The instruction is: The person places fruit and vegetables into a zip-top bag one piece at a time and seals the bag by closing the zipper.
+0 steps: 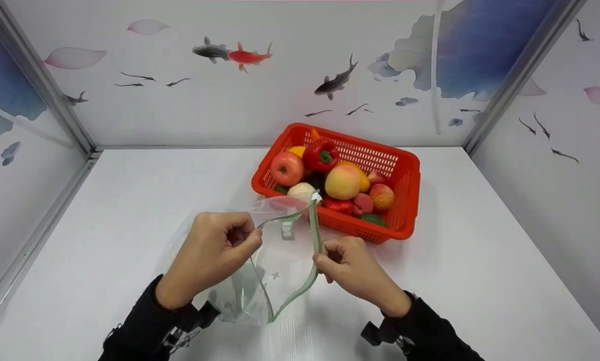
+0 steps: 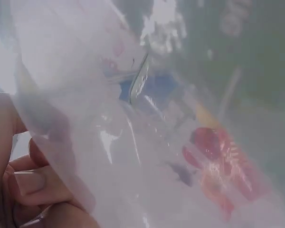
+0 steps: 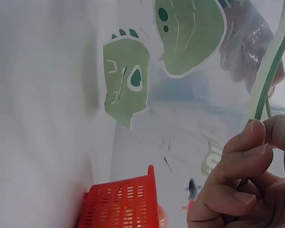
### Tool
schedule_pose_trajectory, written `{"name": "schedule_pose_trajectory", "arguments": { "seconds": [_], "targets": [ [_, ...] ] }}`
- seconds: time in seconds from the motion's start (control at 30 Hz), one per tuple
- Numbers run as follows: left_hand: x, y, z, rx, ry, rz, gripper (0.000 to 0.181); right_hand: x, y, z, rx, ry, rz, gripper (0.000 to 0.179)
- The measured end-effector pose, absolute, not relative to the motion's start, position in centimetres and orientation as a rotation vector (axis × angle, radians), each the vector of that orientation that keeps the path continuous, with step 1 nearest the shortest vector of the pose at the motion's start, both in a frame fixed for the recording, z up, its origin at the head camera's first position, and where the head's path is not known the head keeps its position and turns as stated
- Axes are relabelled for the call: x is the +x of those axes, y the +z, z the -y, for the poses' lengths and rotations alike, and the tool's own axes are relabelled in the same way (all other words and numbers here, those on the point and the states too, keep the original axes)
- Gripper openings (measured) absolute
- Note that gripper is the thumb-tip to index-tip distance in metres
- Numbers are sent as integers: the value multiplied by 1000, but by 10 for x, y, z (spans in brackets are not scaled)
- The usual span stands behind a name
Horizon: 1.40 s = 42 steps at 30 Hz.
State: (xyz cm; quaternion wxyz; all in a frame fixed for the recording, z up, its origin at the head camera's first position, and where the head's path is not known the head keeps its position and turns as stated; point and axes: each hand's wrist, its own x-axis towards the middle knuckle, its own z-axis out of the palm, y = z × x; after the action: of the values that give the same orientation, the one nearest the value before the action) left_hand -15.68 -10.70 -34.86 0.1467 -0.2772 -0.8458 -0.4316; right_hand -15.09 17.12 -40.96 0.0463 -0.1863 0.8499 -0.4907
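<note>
Between my hands hangs a clear zip-top plastic bag [image 1: 285, 265] with a green seal strip and green printed shapes, its mouth spread apart. My left hand [image 1: 217, 250] pinches one side of the mouth between thumb and fingers. On the other side, my right hand [image 1: 352, 265] pinches the green strip [image 3: 270, 71]. Through the film in the left wrist view, red shapes appear blurred. Just beyond the bag stands a red plastic basket [image 1: 410, 200] of fruit and vegetables; the bag's far corner overlaps its front rim.
In the basket lie a red bell pepper [image 1: 321, 155], an apple [image 1: 287, 169], a large yellow-pink peach [image 1: 342, 182] and several others. The white table [image 1: 129, 190] meets walls with painted fish at the back and sides.
</note>
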Motion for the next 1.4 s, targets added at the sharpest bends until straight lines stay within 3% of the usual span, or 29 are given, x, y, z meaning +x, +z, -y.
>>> {"name": "schedule_pose_trajectory", "arguments": {
  "seconds": [0.2,0.67,0.8,0.87,1.07,1.4],
  "targets": [
    [-156,-346,130,-628,-1282,2410,33,-153,-422,-183,-577,-1297,-2684,25],
    [-162,-357,108,-795,-1161,2430,32,-164,-412,-175,-596,-1393,-2629,27],
    [-167,-357,111,-768,-1163,2422,32,-172,-405,-186,-643,-1423,-2762,17],
    [-170,-356,113,-751,-1183,2421,32,-177,-403,-193,-677,-1352,-2925,15],
    [-175,-351,122,-695,-1259,2441,31,-189,-405,-213,-665,-876,-3271,39],
    [-181,-346,133,-638,-1274,2441,29,-200,-413,-222,-563,-664,-3332,33]
  ]
}}
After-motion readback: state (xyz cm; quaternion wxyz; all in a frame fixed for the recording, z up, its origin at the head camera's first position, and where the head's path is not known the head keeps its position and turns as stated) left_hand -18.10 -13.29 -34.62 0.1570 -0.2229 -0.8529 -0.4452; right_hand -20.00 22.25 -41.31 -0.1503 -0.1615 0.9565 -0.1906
